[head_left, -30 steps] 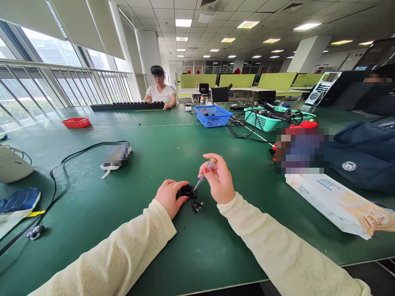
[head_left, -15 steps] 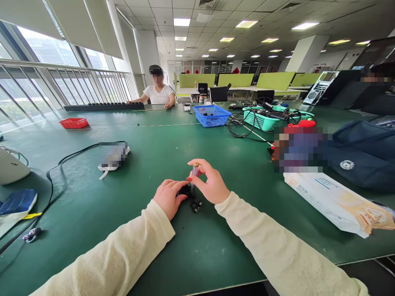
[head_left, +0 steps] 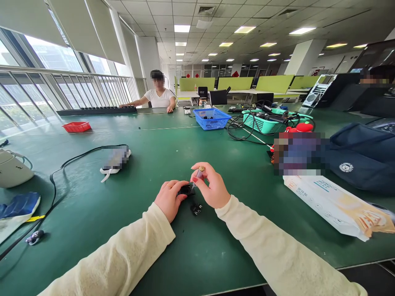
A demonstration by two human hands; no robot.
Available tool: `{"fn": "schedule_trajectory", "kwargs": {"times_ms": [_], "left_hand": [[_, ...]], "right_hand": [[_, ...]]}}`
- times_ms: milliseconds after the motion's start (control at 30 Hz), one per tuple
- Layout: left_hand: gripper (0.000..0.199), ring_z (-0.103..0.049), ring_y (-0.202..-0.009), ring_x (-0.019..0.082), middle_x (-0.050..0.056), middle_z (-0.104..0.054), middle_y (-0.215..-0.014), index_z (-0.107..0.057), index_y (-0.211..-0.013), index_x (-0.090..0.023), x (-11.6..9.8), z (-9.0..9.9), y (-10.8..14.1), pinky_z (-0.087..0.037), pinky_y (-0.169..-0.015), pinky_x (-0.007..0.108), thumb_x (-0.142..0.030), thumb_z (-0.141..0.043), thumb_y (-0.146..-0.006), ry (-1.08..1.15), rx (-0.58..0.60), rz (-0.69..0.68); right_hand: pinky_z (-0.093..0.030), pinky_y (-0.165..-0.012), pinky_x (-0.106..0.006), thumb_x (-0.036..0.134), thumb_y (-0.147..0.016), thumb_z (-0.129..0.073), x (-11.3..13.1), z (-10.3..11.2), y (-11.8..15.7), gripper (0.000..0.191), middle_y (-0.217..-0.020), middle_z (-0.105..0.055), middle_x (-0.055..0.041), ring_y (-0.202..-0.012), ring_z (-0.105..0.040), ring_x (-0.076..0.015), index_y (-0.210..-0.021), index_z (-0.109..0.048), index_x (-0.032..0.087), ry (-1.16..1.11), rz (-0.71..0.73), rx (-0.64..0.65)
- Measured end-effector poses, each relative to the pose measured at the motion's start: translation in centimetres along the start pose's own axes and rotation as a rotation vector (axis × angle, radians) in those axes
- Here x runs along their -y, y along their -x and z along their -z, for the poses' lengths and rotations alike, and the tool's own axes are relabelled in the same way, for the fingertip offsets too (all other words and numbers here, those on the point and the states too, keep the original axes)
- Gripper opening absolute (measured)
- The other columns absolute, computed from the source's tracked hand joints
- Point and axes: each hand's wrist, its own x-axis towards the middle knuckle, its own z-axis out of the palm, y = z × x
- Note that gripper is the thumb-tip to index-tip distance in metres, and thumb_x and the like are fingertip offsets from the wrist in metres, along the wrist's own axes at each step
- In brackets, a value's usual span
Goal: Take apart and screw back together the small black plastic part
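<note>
My left hand point(head_left: 169, 198) is closed on a small black plastic part point(head_left: 186, 189), pressing it to the green table point(head_left: 148, 164). Its far side is partly covered by my fingers. Between the thumb and fingers of my right hand point(head_left: 212, 186) is a small screwdriver point(head_left: 200, 172) with a clear handle and a gold-coloured cap. It leans, with the cap up and to the right and the lower end at the black part; the tip is too small to make out. Just below, a second black piece point(head_left: 196, 209) with metal prongs lies loose on the table.
On the right lie a white-and-orange packet point(head_left: 327, 201) and a dark blue bag point(head_left: 364, 152). Farther back stand a blue basket point(head_left: 212, 123), a green basket point(head_left: 262, 126) with cables, and a red tray point(head_left: 76, 127). A person in white point(head_left: 159, 98) sits opposite.
The screwdriver has gone from nearly upright to leaning, its cap shifting right and slightly down with my right hand. My left hand stays on the black part. The seated person's arm has stretched out left.
</note>
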Motion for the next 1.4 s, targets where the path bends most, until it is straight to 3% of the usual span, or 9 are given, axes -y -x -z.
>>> {"fn": "schedule_trajectory", "kwargs": {"times_ms": [167, 467, 700, 867, 1000, 1100, 1200, 1300, 1400], "left_hand": [[0.036, -0.058, -0.103, 0.024, 0.009, -0.060, -0.113, -0.061, -0.121, -0.023, -0.9, 0.6, 0.2, -0.051, -0.095, 0.045, -0.015, -0.047, -0.089, -0.026, -0.130, -0.007], [0.035, -0.062, -0.094, 0.021, 0.009, -0.061, -0.108, -0.061, -0.120, -0.022, -0.7, 0.5, 0.1, -0.055, -0.089, 0.039, -0.017, -0.047, -0.088, 0.010, -0.013, 0.042], [0.040, -0.060, -0.095, 0.025, 0.011, -0.060, -0.108, -0.062, -0.124, -0.024, -0.6, 1.9, 0.0, -0.053, -0.086, 0.042, -0.025, -0.037, -0.094, -0.211, -0.101, 0.185], [0.043, -0.061, -0.089, 0.028, 0.012, -0.064, -0.101, -0.063, -0.126, -0.031, -0.3, 2.8, 0.6, -0.052, -0.075, 0.042, -0.022, -0.039, -0.091, -0.512, 0.076, 0.300], [0.038, -0.060, -0.091, 0.031, 0.012, -0.067, -0.095, -0.070, -0.116, -0.032, -0.2, 2.7, 1.2, -0.052, -0.075, 0.044, -0.023, -0.045, -0.088, -0.590, 0.159, 0.307], [0.032, -0.058, -0.102, 0.031, 0.013, -0.066, -0.111, -0.071, -0.112, -0.029, -0.4, 2.0, 1.4, -0.051, -0.086, 0.048, -0.033, -0.049, -0.088, -0.503, 0.076, 0.242], [0.051, -0.046, -0.126, 0.035, 0.014, -0.051, -0.139, -0.059, -0.131, -0.026, -1.1, 0.7, 1.7, -0.043, -0.102, 0.054, -0.048, -0.056, -0.085, -0.323, 0.032, 0.152], [0.068, -0.029, -0.139, 0.043, 0.011, -0.036, -0.153, -0.047, -0.141, -0.033, -2.3, -0.5, 2.0, -0.031, -0.104, 0.071, -0.055, -0.062, -0.079, -0.224, 0.120, 0.108], [0.063, -0.023, -0.142, 0.045, 0.009, -0.035, -0.155, -0.047, -0.140, -0.038, -3.5, -1.0, 2.0, -0.021, -0.103, 0.079, -0.054, -0.061, -0.081, -0.210, 0.198, 0.153]], "right_hand": [[-0.047, -0.054, -0.026, 0.040, -0.092, -0.052, -0.3, 0.4, 0.0, 0.022, -0.075, -0.063, 0.0003, -0.055, -0.052, -0.0114, -0.106, -0.045, 0.024, -0.170, -0.034, -0.254], [-0.048, -0.059, -0.028, 0.038, -0.094, -0.051, -0.2, -0.2, 0.3, 0.020, -0.078, -0.063, -0.0008, -0.061, -0.055, -0.0125, -0.108, -0.047, 0.024, -0.085, 0.013, -0.130], [-0.049, -0.056, -0.029, 0.040, -0.092, -0.053, -0.6, 0.4, -0.1, 0.024, -0.078, -0.061, -0.0005, -0.062, -0.057, -0.0133, -0.107, -0.045, 0.024, -0.139, -0.039, -0.342], [-0.049, -0.058, -0.029, 0.036, -0.091, -0.054, -1.2, 0.2, -0.1, 0.023, -0.079, -0.062, -0.0014, -0.066, -0.060, -0.0148, -0.109, -0.047, 0.023, -0.043, -0.083, -0.312], [-0.049, -0.058, -0.029, 0.034, -0.092, -0.052, -0.9, 0.1, 0.0, 0.021, -0.077, -0.062, -0.0010, -0.066, -0.060, -0.0147, -0.109, -0.047, 0.023, -0.022, -0.074, -0.285], [-0.049, -0.058, -0.029, 0.033, -0.092, -0.052, -0.8, 0.1, 0.0, 0.020, -0.077, -0.063, -0.0007, -0.066, -0.060, -0.0145, -0.108, -0.047, 0.023, -0.009, -0.080, -0.279], [-0.049, -0.059, -0.028, 0.033, -0.092, -0.052, -0.9, 0.1, -0.1, 0.021, -0.077, -0.063, -0.0007, -0.067, -0.061, -0.0145, -0.109, -0.048, 0.023, -0.003, -0.078, -0.285], [-0.051, -0.063, -0.029, 0.033, -0.092, -0.052, -1.0, 0.2, -0.1, 0.022, -0.078, -0.063, -0.0008, -0.068, -0.063, -0.0145, -0.110, -0.048, 0.022, 0.008, -0.067, -0.303], [-0.052, -0.064, -0.029, 0.032, -0.091, -0.053, -1.0, 0.2, -0.2, 0.022, -0.077, -0.063, -0.0007, -0.069, -0.064, -0.0149, -0.110, -0.049, 0.022, 0.035, -0.073, -0.322]]}}
